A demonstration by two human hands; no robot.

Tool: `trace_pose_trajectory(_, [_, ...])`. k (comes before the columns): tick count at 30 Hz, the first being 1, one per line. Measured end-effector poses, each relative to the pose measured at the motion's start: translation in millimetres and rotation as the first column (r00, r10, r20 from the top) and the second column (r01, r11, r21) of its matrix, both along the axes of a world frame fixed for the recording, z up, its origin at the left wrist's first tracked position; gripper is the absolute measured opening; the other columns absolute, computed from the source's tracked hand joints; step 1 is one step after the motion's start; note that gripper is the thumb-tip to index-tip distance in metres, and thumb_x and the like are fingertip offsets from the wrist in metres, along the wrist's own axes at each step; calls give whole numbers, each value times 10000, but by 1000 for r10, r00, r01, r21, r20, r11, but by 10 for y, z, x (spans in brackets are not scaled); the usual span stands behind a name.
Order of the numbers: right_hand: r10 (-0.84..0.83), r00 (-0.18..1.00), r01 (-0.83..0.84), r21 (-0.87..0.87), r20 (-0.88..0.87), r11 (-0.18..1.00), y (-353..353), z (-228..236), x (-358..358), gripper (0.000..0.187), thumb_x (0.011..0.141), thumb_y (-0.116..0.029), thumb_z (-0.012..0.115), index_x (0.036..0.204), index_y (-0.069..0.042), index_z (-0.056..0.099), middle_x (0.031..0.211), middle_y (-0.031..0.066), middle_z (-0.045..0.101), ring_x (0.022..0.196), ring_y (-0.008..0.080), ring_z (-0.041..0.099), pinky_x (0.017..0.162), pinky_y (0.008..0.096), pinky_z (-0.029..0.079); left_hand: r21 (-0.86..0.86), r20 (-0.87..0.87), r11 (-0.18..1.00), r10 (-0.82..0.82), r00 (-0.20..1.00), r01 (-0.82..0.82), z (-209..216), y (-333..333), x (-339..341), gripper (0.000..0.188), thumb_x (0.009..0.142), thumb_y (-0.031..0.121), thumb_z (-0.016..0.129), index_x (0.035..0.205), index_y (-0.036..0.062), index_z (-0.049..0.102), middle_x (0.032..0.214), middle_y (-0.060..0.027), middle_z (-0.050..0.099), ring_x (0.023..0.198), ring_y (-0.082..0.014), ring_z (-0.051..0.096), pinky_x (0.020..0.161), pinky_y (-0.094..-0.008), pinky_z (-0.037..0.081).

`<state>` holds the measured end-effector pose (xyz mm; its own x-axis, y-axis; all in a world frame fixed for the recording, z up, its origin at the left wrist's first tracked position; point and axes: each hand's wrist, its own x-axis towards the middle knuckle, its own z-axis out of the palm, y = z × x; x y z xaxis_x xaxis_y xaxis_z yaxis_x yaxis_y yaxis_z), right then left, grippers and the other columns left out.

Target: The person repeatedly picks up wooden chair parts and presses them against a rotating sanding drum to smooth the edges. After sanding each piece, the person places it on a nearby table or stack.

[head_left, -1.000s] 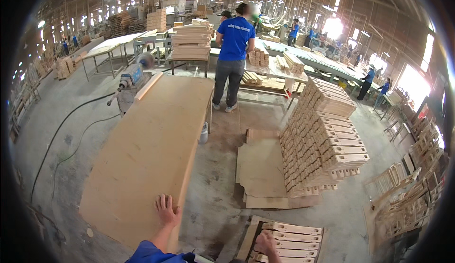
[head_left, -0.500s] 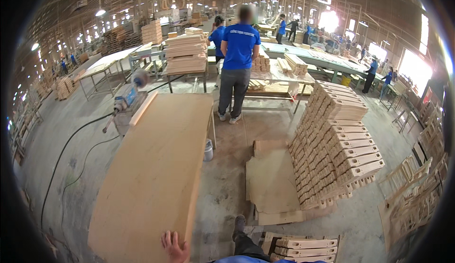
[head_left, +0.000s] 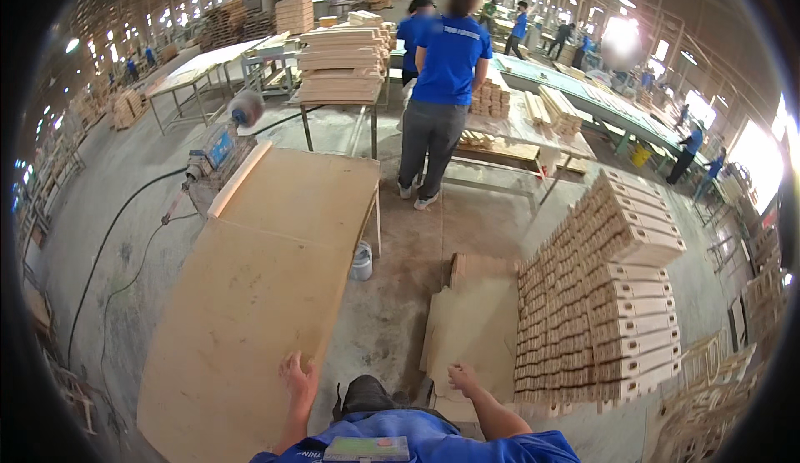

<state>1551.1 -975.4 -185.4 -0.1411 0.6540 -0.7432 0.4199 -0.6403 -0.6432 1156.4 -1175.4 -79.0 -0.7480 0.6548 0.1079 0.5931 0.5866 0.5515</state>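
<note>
My left hand (head_left: 298, 373) is at the right edge of a long tan board-topped table (head_left: 250, 313). Its fingers are loosely bent and apart, with nothing in them. Over a sheet of tan cardboard (head_left: 479, 317) on the floor, my right hand (head_left: 463, 378) hangs with its fingers curled together; nothing shows in it. Just right of that hand rises a tall stack of pale wooden slats (head_left: 600, 321) with slotted ends. A thin wooden strip (head_left: 240, 180) lies along the table's far left edge.
A blue motorised machine with a round wheel (head_left: 218, 150) stands beyond the table's left side, its cables on the floor. A grey bucket (head_left: 362, 261) sits by the table leg. Ahead, a person in blue (head_left: 454, 67) works at a bench; stacked boards (head_left: 342, 63) stand left of them.
My right hand and forearm have come into view. My left hand has lifted from lying flat to a bent pose at the table edge. The slat stack is now nearer.
</note>
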Motion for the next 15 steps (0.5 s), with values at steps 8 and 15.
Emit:
trace_pose_trajectory(8, [261,965,-261,2,1,965,1718,111,-914,519,1015,-335,682,1424,-25,605,1146,127,681,923,228,693,747,379,612,116,63,990,-83,995,76,-159,1840,-327,471,924,284,772,1301,7,709,1382,-228,648,1370,-453,536,1150,-556,435])
trace_pose_trajectory(15, [275,961,-276,65,30,959,3510,338,-1619,485,1027,-314,668,1409,-19,613,1112,121,687,884,217,690,718,370,605,223,49,967,-134,990,120,-15,4191,-1299,422,957,281,745,1281,11,724,1245,-238,724,1139,-451,672,1004,-541,541])
